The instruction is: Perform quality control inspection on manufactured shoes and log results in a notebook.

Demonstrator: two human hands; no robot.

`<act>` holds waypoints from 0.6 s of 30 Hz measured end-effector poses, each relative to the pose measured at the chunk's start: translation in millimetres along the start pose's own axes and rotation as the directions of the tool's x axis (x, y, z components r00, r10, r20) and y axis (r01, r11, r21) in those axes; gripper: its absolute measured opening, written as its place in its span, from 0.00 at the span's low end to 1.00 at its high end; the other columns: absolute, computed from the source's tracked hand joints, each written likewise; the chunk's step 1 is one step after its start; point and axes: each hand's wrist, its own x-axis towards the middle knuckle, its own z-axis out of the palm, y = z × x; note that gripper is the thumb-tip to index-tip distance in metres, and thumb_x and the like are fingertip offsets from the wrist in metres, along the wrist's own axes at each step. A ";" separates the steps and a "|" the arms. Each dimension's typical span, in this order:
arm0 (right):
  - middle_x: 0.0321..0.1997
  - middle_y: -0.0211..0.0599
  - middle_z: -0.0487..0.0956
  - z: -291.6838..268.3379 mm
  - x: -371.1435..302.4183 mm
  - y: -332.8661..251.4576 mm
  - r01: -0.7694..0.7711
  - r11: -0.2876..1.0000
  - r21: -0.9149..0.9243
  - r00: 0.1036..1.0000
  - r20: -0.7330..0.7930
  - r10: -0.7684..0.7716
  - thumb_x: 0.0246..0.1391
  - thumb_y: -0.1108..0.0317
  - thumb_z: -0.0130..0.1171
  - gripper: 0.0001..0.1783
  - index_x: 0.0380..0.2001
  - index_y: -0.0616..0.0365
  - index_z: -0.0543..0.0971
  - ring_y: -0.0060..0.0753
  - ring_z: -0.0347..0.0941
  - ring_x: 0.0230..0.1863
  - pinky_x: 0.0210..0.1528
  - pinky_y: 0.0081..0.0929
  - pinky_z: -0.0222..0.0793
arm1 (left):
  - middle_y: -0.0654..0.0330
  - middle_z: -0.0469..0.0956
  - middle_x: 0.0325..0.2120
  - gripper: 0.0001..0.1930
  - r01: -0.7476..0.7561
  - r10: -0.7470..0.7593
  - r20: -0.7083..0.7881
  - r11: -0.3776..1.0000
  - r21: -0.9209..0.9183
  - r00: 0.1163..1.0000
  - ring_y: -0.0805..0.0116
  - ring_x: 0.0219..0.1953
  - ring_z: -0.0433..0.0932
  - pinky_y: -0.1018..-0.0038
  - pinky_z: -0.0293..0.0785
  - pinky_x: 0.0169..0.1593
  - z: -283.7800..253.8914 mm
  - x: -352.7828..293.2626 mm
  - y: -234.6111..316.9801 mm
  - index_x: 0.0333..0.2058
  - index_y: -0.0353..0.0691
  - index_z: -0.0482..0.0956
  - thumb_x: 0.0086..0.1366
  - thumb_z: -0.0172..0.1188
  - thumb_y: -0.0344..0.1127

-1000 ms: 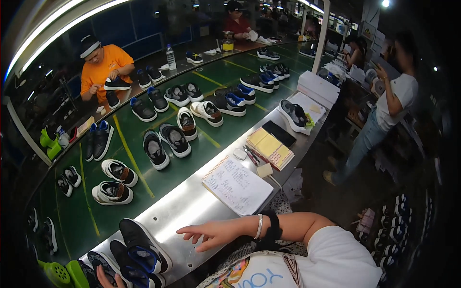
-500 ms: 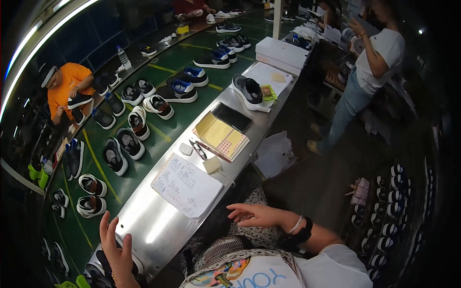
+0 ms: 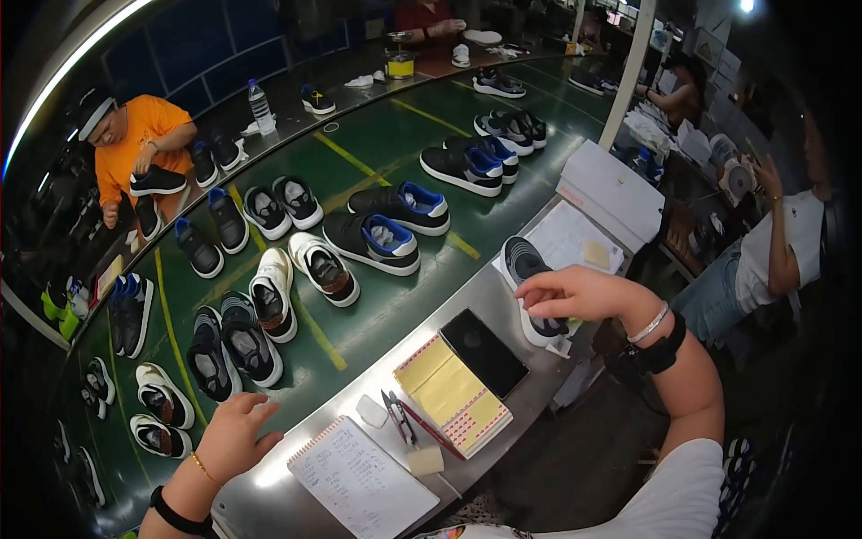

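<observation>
My right hand (image 3: 582, 295) reaches over a black-and-white sneaker (image 3: 521, 260) on the metal ledge (image 3: 471, 299). Its fingers are loosely bent and hide much of the shoe's opening; whether they touch it I cannot tell. My left hand (image 3: 235, 437) is open and holds nothing, its fingers stretched toward a pair of dark striped sneakers (image 3: 247, 346) on the green belt (image 3: 359, 331). Between my hands lie a spiral notebook (image 3: 355, 481) with handwriting, thread snips (image 3: 398, 416), a yellow pad (image 3: 449, 391) and a black phone (image 3: 485, 352).
Several pairs of sneakers stand along the belt, including white ones (image 3: 274, 296) and black ones with blue linings (image 3: 395, 208). A white shoebox (image 3: 611, 195) sits beside a post (image 3: 628, 76). Across the belt, a person in orange (image 3: 148, 135) holds a shoe. Another person (image 3: 772, 242) stands at right.
My right hand has moved from near my lap out over the sneaker on the ledge. My left hand has come forward toward the belt. The view has turned toward the right.
</observation>
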 end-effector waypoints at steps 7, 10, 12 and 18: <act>0.39 0.43 0.75 -143.2 98.3 110.3 -0.230 0.951 -0.205 0.948 -0.267 0.172 0.47 0.58 0.60 0.23 0.46 0.55 0.73 0.39 0.72 0.41 0.45 0.30 0.66 | 0.50 0.72 0.36 0.25 -0.010 0.006 0.143 1.000 0.029 0.990 0.53 0.43 0.71 0.64 0.68 0.46 12.4 176.2 22.5 0.48 0.44 0.71 0.50 0.61 0.43; 0.44 0.50 0.71 -182.1 124.7 133.8 -0.310 0.892 -0.328 0.897 -0.411 0.160 0.42 0.59 0.63 0.28 0.49 0.53 0.71 0.48 0.69 0.45 0.48 0.35 0.65 | 0.49 0.71 0.38 0.28 0.033 -0.033 -0.001 0.997 0.067 0.999 0.53 0.43 0.71 0.62 0.67 0.45 16.1 249.8 50.2 0.51 0.47 0.67 0.51 0.61 0.44; 0.46 0.51 0.70 -204.6 146.7 153.2 -0.345 0.875 -0.340 0.874 -0.457 0.167 0.41 0.60 0.64 0.29 0.50 0.52 0.70 0.50 0.69 0.46 0.49 0.35 0.65 | 0.48 0.71 0.41 0.29 0.041 -0.036 -0.053 0.996 0.080 0.998 0.53 0.42 0.71 0.62 0.68 0.45 23.1 294.7 68.5 0.52 0.49 0.66 0.50 0.62 0.44; 0.55 0.47 0.61 -252.7 231.5 181.6 -0.590 0.712 -0.380 0.736 -0.616 0.281 0.37 0.61 0.66 0.35 0.53 0.37 0.67 0.51 0.57 0.58 0.56 0.42 0.59 | 0.52 0.76 0.29 0.38 0.439 -0.427 -0.104 0.876 0.197 0.898 0.56 0.33 0.75 0.64 0.67 0.39 56.4 387.5 77.9 0.59 0.52 0.57 0.51 0.60 0.54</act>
